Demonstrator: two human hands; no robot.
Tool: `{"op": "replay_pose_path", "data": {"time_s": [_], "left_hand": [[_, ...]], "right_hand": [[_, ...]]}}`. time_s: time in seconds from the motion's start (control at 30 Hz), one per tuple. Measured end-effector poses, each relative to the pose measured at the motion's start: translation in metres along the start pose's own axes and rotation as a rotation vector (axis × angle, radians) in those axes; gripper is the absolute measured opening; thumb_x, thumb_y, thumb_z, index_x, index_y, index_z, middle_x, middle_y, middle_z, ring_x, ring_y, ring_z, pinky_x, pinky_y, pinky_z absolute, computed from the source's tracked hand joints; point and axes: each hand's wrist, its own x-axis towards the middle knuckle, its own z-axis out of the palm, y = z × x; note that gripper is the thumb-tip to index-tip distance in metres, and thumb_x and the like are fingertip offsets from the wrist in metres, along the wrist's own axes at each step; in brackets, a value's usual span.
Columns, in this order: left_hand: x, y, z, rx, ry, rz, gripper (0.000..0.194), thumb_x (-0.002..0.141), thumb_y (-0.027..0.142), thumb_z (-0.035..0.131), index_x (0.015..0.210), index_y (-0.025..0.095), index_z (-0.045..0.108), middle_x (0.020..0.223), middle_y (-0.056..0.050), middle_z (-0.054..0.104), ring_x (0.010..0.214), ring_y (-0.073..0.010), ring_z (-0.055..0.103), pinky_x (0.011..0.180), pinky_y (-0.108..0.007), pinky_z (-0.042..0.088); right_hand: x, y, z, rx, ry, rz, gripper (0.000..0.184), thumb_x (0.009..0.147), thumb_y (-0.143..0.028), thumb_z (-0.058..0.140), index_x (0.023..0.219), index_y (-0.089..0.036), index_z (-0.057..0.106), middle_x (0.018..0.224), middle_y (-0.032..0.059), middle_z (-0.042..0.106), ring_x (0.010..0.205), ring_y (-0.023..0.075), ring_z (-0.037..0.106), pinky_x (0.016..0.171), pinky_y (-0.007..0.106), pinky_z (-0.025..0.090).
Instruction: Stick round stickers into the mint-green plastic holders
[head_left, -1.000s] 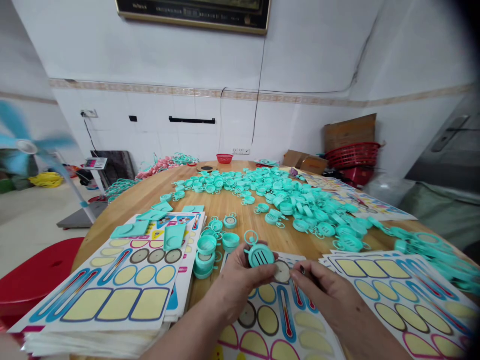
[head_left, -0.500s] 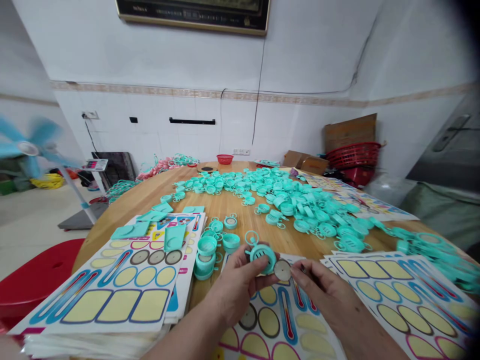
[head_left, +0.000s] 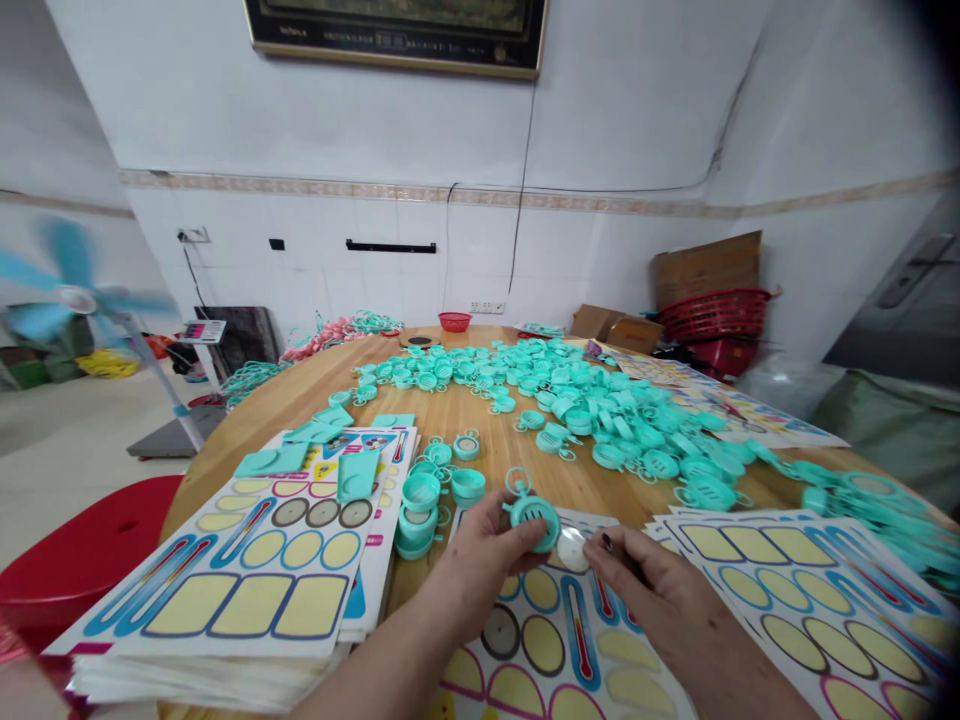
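Observation:
My left hand (head_left: 484,560) is closed around a turquoise round plastic case (head_left: 535,518) with a loop on top, shaped like a toy stopwatch; the thumb lies across its slotted face. My right hand (head_left: 649,575) pinches the edge of a round sticker (head_left: 572,549), which shines white in the light right beside the case. Something small and dark shows at the right fingertips, too small to name. Below both hands lies a sticker sheet (head_left: 541,645) printed with circles and thermometers. Several turquoise round cases (head_left: 421,490) stand stacked left of my left hand.
A big heap of turquoise cases (head_left: 622,410) spreads over the wooden table (head_left: 319,372). Sticker sheets lie in a left stack (head_left: 247,545) and a right stack (head_left: 817,590). Flat turquoise pieces (head_left: 357,475) rest on the left stack. A red stool (head_left: 82,540) and a fan (head_left: 79,298) stand at left.
The view has shifted slightly, so everything sits a little further right. The sticker in my right hand has tilted and now catches the light. Both hands keep their hold.

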Motion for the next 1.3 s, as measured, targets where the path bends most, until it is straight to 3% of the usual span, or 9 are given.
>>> {"op": "replay_pose_path", "data": {"time_s": [0.1,0.27,0.37,0.53,0.63,0.8,0.97,1.13,1.3], "left_hand": [[0.003,0.002,-0.003,0.012,0.027,0.027,0.039,0.066,0.034,0.074,0.094,0.014,0.056,0.085,-0.006,0.061,0.079,-0.0176,0.058,0.075,-0.034,0.051],[0.011,0.004,-0.015,0.019,0.178,0.072,0.040,0.061,0.036,0.077,0.085,0.013,0.054,0.082,-0.006,0.060,0.081,-0.0196,0.061,0.073,-0.031,0.051],[0.009,0.002,-0.015,0.057,0.055,0.026,0.038,0.066,0.035,0.074,0.092,0.014,0.056,0.082,-0.006,0.060,0.078,-0.0180,0.060,0.066,-0.027,0.051],[0.002,-0.003,-0.006,0.022,-0.133,-0.125,0.036,0.071,0.041,0.069,0.092,0.013,0.060,0.085,-0.007,0.061,0.073,-0.0152,0.059,0.061,-0.023,0.049],[0.002,-0.003,-0.002,-0.086,-0.136,-0.226,0.041,0.073,0.048,0.064,0.091,0.011,0.061,0.087,-0.010,0.062,0.075,-0.0167,0.060,0.063,-0.025,0.049],[0.002,-0.001,0.000,-0.122,-0.121,-0.277,0.052,0.075,0.059,0.056,0.094,0.011,0.061,0.089,-0.012,0.063,0.074,-0.0173,0.060,0.064,-0.027,0.049],[0.001,-0.004,-0.001,-0.090,-0.136,-0.275,0.047,0.077,0.053,0.057,0.097,0.011,0.059,0.088,-0.012,0.063,0.077,-0.0198,0.060,0.061,-0.028,0.049],[0.001,-0.008,-0.001,-0.023,-0.108,-0.239,0.042,0.079,0.047,0.056,0.099,0.010,0.060,0.090,-0.011,0.063,0.078,-0.0213,0.060,0.057,-0.028,0.049],[0.001,-0.010,-0.001,-0.002,-0.108,-0.227,0.041,0.080,0.048,0.054,0.097,0.012,0.062,0.088,-0.009,0.063,0.075,-0.0193,0.060,0.057,-0.027,0.048]], "right_hand": [[0.000,0.004,0.000,-0.005,0.014,-0.022,0.030,0.084,-0.050,0.047,0.078,-0.022,0.052,0.064,-0.0039,0.038,0.059,0.0130,0.035,0.053,0.024,0.030],[0.005,0.017,0.002,0.082,0.159,-0.005,0.034,0.079,-0.056,0.050,0.079,-0.023,0.053,0.064,-0.0023,0.043,0.057,0.0135,0.036,0.049,0.024,0.028],[0.007,0.022,0.004,0.109,0.138,-0.014,0.036,0.078,-0.057,0.051,0.072,-0.022,0.053,0.062,-0.0023,0.044,0.055,0.0126,0.037,0.047,0.024,0.029],[0.008,0.025,0.007,0.104,0.091,-0.029,0.036,0.078,-0.057,0.051,0.077,-0.021,0.057,0.058,-0.0042,0.043,0.051,0.0109,0.036,0.046,0.023,0.028],[0.007,0.024,0.007,0.090,0.054,-0.001,0.036,0.077,-0.057,0.051,0.077,-0.021,0.058,0.058,-0.0047,0.043,0.051,0.0111,0.035,0.046,0.023,0.027],[0.003,0.015,0.004,0.043,0.004,-0.043,0.028,0.080,-0.048,0.051,0.075,-0.022,0.058,0.068,-0.0025,0.053,0.065,0.0142,0.046,0.058,0.024,0.036],[0.006,0.020,0.000,-0.039,-0.119,-0.039,0.031,0.082,-0.050,0.049,0.076,-0.021,0.059,0.070,-0.0006,0.053,0.067,0.0159,0.046,0.061,0.026,0.037],[0.011,0.032,0.004,-0.097,-0.055,-0.034,0.034,0.080,-0.053,0.047,0.074,-0.022,0.059,0.064,-0.0025,0.047,0.060,0.0148,0.042,0.055,0.026,0.033],[0.012,0.032,0.004,-0.105,-0.086,-0.018,0.035,0.081,-0.054,0.047,0.073,-0.021,0.058,0.063,-0.0026,0.046,0.060,0.0142,0.041,0.053,0.026,0.032]]}}
